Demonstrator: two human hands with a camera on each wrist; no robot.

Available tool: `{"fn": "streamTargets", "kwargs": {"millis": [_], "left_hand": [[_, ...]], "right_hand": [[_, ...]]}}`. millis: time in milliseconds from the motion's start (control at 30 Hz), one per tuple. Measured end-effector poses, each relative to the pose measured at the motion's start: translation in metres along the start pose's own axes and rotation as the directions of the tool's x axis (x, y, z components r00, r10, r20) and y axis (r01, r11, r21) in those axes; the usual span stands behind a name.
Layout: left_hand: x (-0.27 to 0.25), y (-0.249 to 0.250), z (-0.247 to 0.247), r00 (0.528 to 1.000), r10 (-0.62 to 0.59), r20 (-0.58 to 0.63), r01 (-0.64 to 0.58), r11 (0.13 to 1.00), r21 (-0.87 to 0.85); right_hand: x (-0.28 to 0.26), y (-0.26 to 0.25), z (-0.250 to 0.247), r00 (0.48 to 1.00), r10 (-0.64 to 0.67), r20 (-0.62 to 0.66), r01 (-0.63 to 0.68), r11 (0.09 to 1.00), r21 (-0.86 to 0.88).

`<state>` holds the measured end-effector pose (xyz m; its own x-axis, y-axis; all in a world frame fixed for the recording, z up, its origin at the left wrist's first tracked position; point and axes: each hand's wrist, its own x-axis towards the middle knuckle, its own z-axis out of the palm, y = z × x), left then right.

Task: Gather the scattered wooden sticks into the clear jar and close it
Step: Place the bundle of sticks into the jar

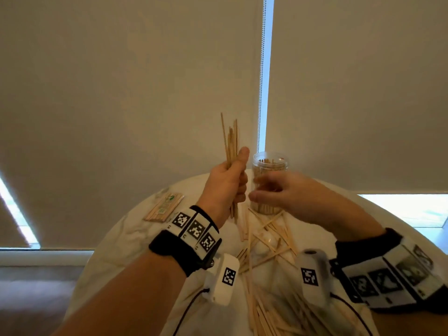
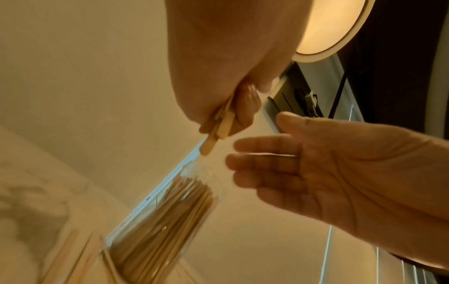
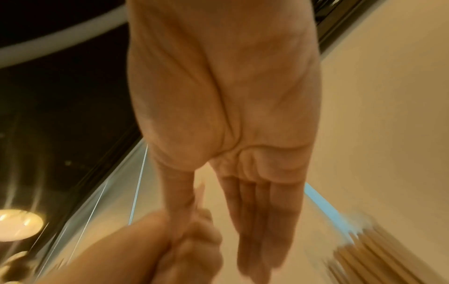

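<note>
On the worktop [image 1: 135, 229]: jar [image 1: 269, 166] at the far side, upright, sticks standing inside. Just left of the jar, raised above the worktop, left hand [image 1: 226, 187] gripping a bundle of sticks [image 1: 231, 146], upright, tips above the jar's mouth. Right of that hand, in front of the jar, right hand [image 1: 288, 195], fingers straight, pointing toward the left hand, close to it. Before the jar, toward the near edge, loose sticks [image 1: 266, 241] scattered criss-cross, thicker toward the near edge. Far left on the worktop, well apart from the jar, a packet of sticks [image 1: 163, 206] lying flat.
</note>
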<state>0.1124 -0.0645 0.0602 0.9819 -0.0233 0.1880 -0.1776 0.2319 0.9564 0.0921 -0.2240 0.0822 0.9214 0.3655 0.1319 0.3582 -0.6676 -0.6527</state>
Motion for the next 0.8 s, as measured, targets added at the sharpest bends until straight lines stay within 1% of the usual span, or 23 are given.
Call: {"fn": "streamTargets", "kwargs": {"millis": [33,67,100,133,167,200,233,267,300,333,367,400,433,500,533,567,600,633,667,700,733,767,800], "left_hand": [[0.0,0.002,0.0,0.998,-0.028,0.057,0.026,0.999,0.035],[0.0,0.004,0.001,0.992,-0.047,0.115,0.039,0.996,0.076],[0.0,0.006,0.002,0.984,-0.046,0.17,0.025,0.992,0.125],[0.001,0.005,0.004,0.977,-0.027,0.211,-0.012,0.983,0.181],[0.001,0.005,0.006,0.97,0.005,0.245,-0.066,0.969,0.24],[0.002,0.004,0.008,0.96,0.047,0.277,-0.136,0.941,0.31],[0.003,0.004,0.01,0.945,0.094,0.313,-0.219,0.894,0.392],[0.005,0.004,0.012,0.927,0.136,0.35,-0.303,0.821,0.484],[0.005,0.004,0.013,0.909,0.163,0.383,-0.373,0.73,0.573],[0.006,0.004,0.015,0.894,0.178,0.412,-0.423,0.642,0.64],[0.007,0.004,0.017,0.882,0.188,0.433,-0.455,0.58,0.675],[0.006,0.004,0.019,0.872,0.199,0.447,-0.478,0.54,0.693],[0.006,0.004,0.021,0.859,0.208,0.467,-0.503,0.51,0.698],[0.007,0.003,0.027,0.842,0.186,0.507,-0.532,0.447,0.719],[0.007,0.003,0.031,0.838,0.156,0.523,-0.54,0.379,0.751],[0.008,0.003,0.032,0.836,0.133,0.533,-0.546,0.304,0.78],[0.009,0.003,0.032,0.834,0.128,0.537,-0.551,0.245,0.798],[0.011,0.004,0.03,0.829,0.139,0.541,-0.559,0.205,0.803],[0.012,0.005,0.027,0.827,0.147,0.543,-0.562,0.182,0.807],[0.014,0.006,0.025,0.834,0.144,0.532,-0.55,0.169,0.818],[0.016,0.007,0.022,0.854,0.131,0.503,-0.519,0.165,0.838],[0.017,0.007,0.02,0.875,0.12,0.469,-0.483,0.175,0.858],[0.016,0.007,0.019,0.885,0.123,0.449,-0.466,0.205,0.861]], "right_hand": [[-0.001,0.0,-0.009,0.989,-0.03,-0.143,0.039,0.997,0.062],[-0.002,-0.001,-0.018,0.956,-0.051,-0.29,0.095,0.986,0.137],[-0.004,-0.001,-0.025,0.904,-0.06,-0.422,0.16,0.966,0.203],[-0.007,-0.002,-0.032,0.85,-0.062,-0.523,0.218,0.946,0.241],[-0.01,-0.005,-0.038,0.804,-0.066,-0.591,0.255,0.936,0.242],[-0.015,-0.006,-0.043,0.77,-0.076,-0.633,0.27,0.939,0.215],[-0.019,-0.008,-0.047,0.744,-0.089,-0.663,0.271,0.946,0.176],[-0.023,-0.009,-0.051,0.721,-0.102,-0.685,0.261,0.956,0.132],[-0.026,-0.011,-0.054,0.705,-0.118,-0.7,0.255,0.962,0.094],[-0.028,-0.013,-0.055,0.698,-0.131,-0.704,0.249,0.966,0.067],[-0.029,-0.014,-0.055,0.701,-0.144,-0.698,0.239,0.97,0.039],[-0.028,-0.016,-0.052,0.716,-0.155,-0.68,0.219,0.976,0.008],[-0.025,-0.016,-0.046,0.746,-0.158,-0.647,0.181,0.983,-0.031],[-0.015,-0.014,-0.031,0.845,-0.132,-0.519,0.099,0.991,-0.091],[-0.01,-0.012,-0.023,0.897,-0.104,-0.43,0.069,0.993,-0.097],[-0.005,-0.009,-0.016,0.932,-0.078,-0.354,0.047,0.995,-0.093],[-0.001,-0.005,-0.012,0.945,-0.064,-0.319,0.035,0.995,-0.097],[0.003,0.0,-0.01,0.941,-0.067,-0.33,0.027,0.992,-0.125],[0.006,0.004,-0.011,0.919,-0.086,-0.384,0.016,0.983,-0.182],[0.009,0.007,-0.012,0.884,-0.117,-0.452,0.002,0.969,-0.248],[0.01,0.009,-0.013,0.853,-0.151,-0.5,-0.006,0.954,-0.299],[0.011,0.008,-0.012,0.836,-0.18,-0.519,-0.002,0.944,-0.33],[0.012,0.007,-0.009,0.836,-0.202,-0.51,0.011,0.935,-0.353]]}}
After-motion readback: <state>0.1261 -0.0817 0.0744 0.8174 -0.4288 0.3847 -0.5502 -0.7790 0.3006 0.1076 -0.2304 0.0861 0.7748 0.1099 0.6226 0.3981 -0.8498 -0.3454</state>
